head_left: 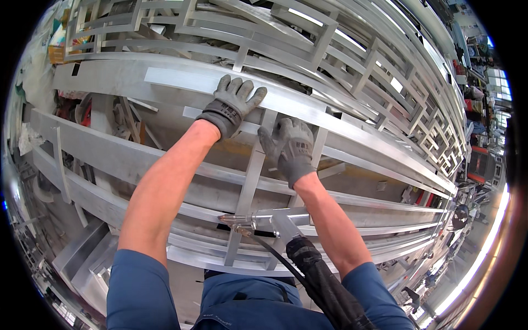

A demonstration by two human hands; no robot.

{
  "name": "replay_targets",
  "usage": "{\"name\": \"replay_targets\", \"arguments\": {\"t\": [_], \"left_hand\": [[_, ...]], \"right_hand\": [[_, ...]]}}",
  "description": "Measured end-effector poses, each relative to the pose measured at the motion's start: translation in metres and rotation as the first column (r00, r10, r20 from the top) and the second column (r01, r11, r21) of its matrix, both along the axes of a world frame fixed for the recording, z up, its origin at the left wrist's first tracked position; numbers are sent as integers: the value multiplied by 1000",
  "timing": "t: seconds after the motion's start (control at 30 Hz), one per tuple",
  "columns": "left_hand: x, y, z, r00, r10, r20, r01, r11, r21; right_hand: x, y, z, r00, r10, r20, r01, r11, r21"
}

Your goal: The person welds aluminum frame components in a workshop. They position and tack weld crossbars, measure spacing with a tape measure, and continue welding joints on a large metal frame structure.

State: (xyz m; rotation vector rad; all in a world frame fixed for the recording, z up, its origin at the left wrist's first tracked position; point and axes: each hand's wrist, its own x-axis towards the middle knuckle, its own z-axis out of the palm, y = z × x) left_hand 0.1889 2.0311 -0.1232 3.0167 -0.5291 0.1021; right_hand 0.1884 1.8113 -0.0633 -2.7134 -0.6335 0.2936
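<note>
My left hand [234, 102], in a grey work glove, lies with spread fingers on a long flat aluminium bar [181, 78]. The bar runs across the far side of an aluminium frame [250, 176]. My right hand [291, 144], gloved alike, is at the bar's near edge between two crosspieces. Its thumb stands off from the fingers, which bend down so that their tips are hidden. Closer to my body, a silver welding torch [264, 220] rests across the frame, its nozzle toward the left. A black sleeved cable [324, 291] runs from it past my right forearm.
Beyond the bar lies a stack of aluminium lattice panels [324, 47]. Metal offcuts [129, 118] and a grey box-shaped metal piece [82, 250] show at left. A red-edged machine [481, 165] stands at far right. Frame rails cross in front of my waist.
</note>
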Motion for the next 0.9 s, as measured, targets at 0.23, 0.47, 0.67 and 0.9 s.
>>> {"name": "replay_targets", "arguments": {"t": [0.23,0.47,0.67,0.9], "left_hand": [[2,-5,6,996,24,-80,-21,999,41],[2,-6,13,992,26,-121,-18,998,63],[-1,-6,30,979,29,-204,-14,997,75],[-2,-6,28,982,16,-186,1,996,91]], "right_hand": [[-55,-22,-9,804,-208,-557,351,922,162],[-52,-29,-66,364,-62,-929,728,641,243],[-48,-2,-62,203,138,-969,885,397,242],[-57,4,-71,313,85,-946,873,366,322]]}}
